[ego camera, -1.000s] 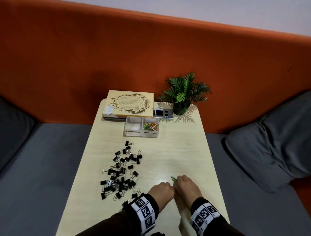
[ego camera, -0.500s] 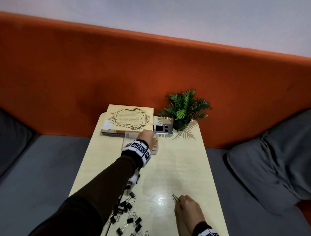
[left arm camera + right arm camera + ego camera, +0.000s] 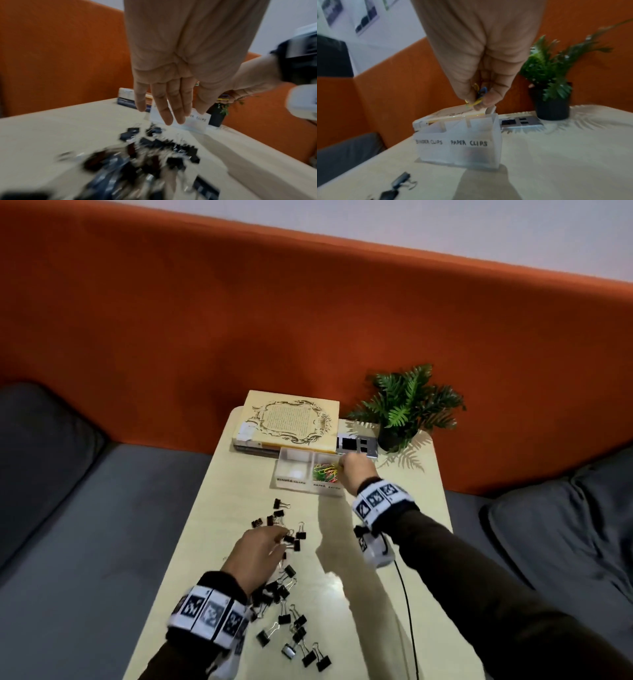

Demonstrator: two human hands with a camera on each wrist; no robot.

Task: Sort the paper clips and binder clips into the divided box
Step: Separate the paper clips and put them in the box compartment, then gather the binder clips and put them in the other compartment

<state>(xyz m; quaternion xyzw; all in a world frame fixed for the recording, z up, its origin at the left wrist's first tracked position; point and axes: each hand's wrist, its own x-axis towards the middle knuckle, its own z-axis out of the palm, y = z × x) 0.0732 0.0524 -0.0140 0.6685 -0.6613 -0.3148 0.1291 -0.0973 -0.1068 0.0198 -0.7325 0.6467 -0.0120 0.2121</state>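
The right hand [image 3: 356,474] is stretched out over the divided box [image 3: 294,479], its fingertips [image 3: 481,104] bunched together and pinching a few coloured paper clips [image 3: 478,94], yellow and blue among them; in the right wrist view they hang just above the back rim of the box's right half, the one labelled PAPER CLIPS, and the head view shows a heap of bright paper clips already lying in that compartment under the hand. The compartment to the left of this hand, labelled BINDER CLIPS, shows only its pale floor. The left hand [image 3: 258,553] is nearer the person, palm down over the scatter of black binder clips [image 3: 291,611] on the bench [image 3: 394,542]; its fingers [image 3: 171,102] are straight and lightly spread, gripping nothing, and whether the tips touch the clips below cannot be told, since the left wrist view is blurred there. Binder clips lie ahead of the left hand's fingers, under its palm and back past its wrist, well apart from the box. Beyond the right hand a cream book [image 3: 291,422] with an ornate gold frame lies on a darker book, touching the back of the box; just beyond the right hand's knuckles sits a small grey panel with dark sockets [image 3: 356,445], and a potted green plant [image 3: 407,405] stands beyond and to the right of it. A thin black cable [image 3: 407,611] runs along the bench under the right forearm
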